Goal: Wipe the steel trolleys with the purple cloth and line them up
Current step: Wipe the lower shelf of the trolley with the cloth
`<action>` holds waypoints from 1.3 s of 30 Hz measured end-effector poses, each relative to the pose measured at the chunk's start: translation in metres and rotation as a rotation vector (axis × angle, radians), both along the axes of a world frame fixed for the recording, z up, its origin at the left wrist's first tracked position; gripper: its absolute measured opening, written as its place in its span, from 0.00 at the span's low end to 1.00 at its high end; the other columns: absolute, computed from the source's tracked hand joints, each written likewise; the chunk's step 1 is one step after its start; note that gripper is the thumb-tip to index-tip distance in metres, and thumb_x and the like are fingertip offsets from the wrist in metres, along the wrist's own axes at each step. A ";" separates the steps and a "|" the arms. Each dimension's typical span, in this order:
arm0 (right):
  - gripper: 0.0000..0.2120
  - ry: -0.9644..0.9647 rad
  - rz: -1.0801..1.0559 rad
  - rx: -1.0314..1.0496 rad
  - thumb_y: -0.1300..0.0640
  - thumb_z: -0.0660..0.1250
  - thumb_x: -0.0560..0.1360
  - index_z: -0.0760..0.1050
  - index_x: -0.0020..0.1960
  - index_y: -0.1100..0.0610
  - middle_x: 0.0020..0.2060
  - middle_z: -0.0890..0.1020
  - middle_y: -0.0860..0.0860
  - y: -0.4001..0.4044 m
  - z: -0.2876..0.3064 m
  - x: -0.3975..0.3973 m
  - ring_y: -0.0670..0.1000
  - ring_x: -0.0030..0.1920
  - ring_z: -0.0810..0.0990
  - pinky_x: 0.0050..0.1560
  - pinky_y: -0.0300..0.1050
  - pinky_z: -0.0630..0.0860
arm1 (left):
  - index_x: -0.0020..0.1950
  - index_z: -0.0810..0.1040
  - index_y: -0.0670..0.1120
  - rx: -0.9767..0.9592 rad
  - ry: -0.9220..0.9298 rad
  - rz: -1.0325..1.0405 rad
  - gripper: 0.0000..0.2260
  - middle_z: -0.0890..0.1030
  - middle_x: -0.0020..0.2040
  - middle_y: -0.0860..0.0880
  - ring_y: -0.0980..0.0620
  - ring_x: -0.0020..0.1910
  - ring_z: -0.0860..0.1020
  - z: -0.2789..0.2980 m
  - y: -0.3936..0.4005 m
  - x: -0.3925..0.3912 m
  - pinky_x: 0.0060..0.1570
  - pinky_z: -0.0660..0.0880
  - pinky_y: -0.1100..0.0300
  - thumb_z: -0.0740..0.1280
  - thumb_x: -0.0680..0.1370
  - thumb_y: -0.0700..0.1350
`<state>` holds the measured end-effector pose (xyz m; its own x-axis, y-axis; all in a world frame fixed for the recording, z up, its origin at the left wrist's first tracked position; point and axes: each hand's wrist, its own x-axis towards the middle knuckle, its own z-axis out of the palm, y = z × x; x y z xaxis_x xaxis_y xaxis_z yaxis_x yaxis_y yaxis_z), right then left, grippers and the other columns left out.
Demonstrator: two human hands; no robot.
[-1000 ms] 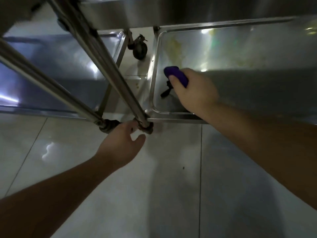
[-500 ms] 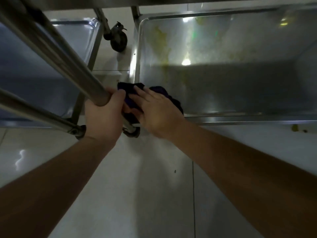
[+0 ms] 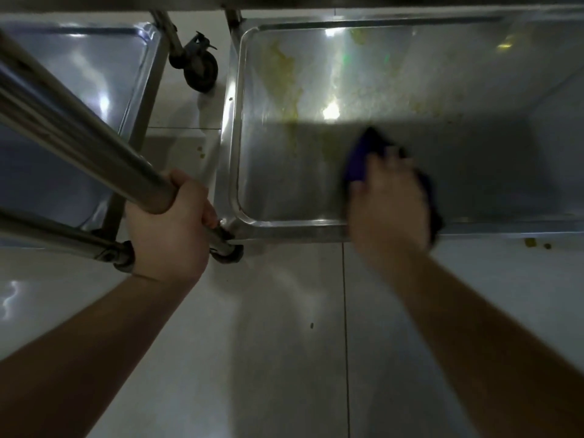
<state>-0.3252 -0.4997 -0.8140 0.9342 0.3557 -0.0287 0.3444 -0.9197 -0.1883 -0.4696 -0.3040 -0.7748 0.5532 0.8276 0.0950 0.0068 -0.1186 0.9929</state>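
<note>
Two steel trolleys stand side by side on the tiled floor (image 3: 284, 358), their long tray edges running left to right. The right trolley's bottom shelf (image 3: 284, 191) is dull, with yellowish streaks toward its far left corner. The right hand (image 3: 390, 203) lies on the bunched purple cloth (image 3: 357, 159) near the shelf's front rim; motion blur hides how its fingers are set. The left hand (image 3: 170, 229) has fingers clenched round a slanting steel post (image 3: 94, 147). A black castor (image 3: 200, 69) shows between the trolleys.
</note>
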 end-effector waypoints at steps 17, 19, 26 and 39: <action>0.29 0.073 -0.442 0.122 0.46 0.50 0.85 0.57 0.82 0.59 0.83 0.57 0.60 -0.033 0.003 0.127 0.64 0.81 0.56 0.80 0.63 0.55 | 0.34 0.69 0.36 -0.029 0.013 0.010 0.07 0.71 0.25 0.47 0.50 0.27 0.71 0.002 -0.002 0.000 0.29 0.71 0.61 0.64 0.71 0.37; 0.26 0.012 -0.346 0.132 0.48 0.54 0.84 0.64 0.79 0.59 0.80 0.63 0.61 0.031 0.004 0.107 0.64 0.78 0.63 0.76 0.60 0.61 | 0.33 0.69 0.37 0.003 0.037 0.008 0.08 0.72 0.26 0.47 0.51 0.27 0.72 0.003 -0.001 -0.001 0.29 0.71 0.61 0.63 0.71 0.37; 0.28 0.140 0.459 0.251 0.45 0.51 0.86 0.57 0.84 0.51 0.84 0.57 0.53 0.183 0.005 0.012 0.56 0.83 0.56 0.81 0.53 0.53 | 0.35 0.71 0.29 0.028 0.032 0.000 0.08 0.71 0.27 0.43 0.55 0.26 0.72 0.007 -0.004 -0.001 0.30 0.71 0.65 0.63 0.74 0.31; 0.31 0.114 -0.284 0.201 0.48 0.52 0.84 0.53 0.85 0.54 0.85 0.51 0.54 0.127 0.000 0.107 0.59 0.84 0.48 0.82 0.58 0.45 | 0.34 0.63 0.35 -0.065 -0.001 0.005 0.12 0.69 0.25 0.45 0.53 0.24 0.70 0.001 -0.001 -0.003 0.24 0.68 0.63 0.64 0.72 0.38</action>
